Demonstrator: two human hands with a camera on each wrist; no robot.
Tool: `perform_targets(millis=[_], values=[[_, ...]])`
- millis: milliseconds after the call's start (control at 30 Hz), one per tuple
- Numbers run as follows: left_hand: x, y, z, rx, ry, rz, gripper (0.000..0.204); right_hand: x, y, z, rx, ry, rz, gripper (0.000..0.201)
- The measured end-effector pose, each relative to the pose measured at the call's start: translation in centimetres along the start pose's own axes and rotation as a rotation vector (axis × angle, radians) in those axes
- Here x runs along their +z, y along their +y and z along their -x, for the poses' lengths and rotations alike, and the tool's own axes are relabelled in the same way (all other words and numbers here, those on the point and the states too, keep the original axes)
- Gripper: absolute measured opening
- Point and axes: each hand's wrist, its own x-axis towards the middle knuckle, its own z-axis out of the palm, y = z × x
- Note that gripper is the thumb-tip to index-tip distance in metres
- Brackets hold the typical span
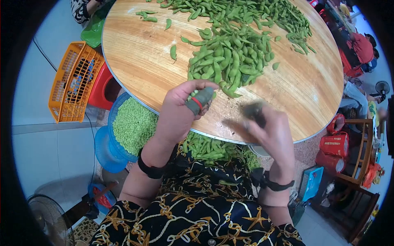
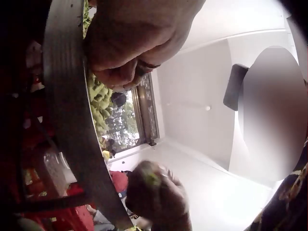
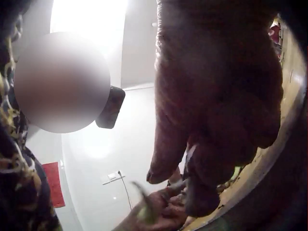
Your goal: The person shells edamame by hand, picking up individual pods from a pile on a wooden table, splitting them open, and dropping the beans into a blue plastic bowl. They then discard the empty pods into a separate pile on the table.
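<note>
My left hand (image 1: 178, 102) is over the table's near edge, its fingers curled round green soybeans (image 1: 193, 94). A grey-green finger cover with a red band (image 1: 199, 101) is on one of its fingers. In the right wrist view, a slim green pod (image 3: 147, 211) shows at that hand. To the right, my right hand (image 1: 269, 127) is blurred over the table edge, with a dark cover on a finger. Something yellow-green shows at its fingers in the left wrist view; I cannot tell what it is. A pile of soybean pods (image 1: 232, 57) lies just beyond both hands.
The round wooden table (image 1: 139, 45) carries more pods at its far side. Left of my lap, a blue basket (image 1: 111, 110) holds shelled beans (image 1: 133, 125). More pods (image 1: 209, 148) lie below the table edge. An orange crate (image 1: 61, 90) and red stool (image 1: 98, 92) stand left.
</note>
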Motion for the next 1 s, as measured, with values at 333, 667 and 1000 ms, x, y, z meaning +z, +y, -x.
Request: perform_targets(millis=[333, 667, 1000], values=[[2.4, -0.1, 0.0, 0.525, -0.111, -1.19, 0.018, 1.3, -0.2, -1.9, -0.172, 0.172, -0.051, 0.018], [1.9, -1.4, 0.1, -0.013, -0.135, 0.147, 0.018, 2.4, -0.4, 1.1, 0.191, -0.244, -1.129, 0.026], [2.2, -2.3, 0.6, 0.024, -0.15, 0.048, 0.015, 2.3, -0.2, 1.5, 0.29, -0.315, -1.305, 0.021]])
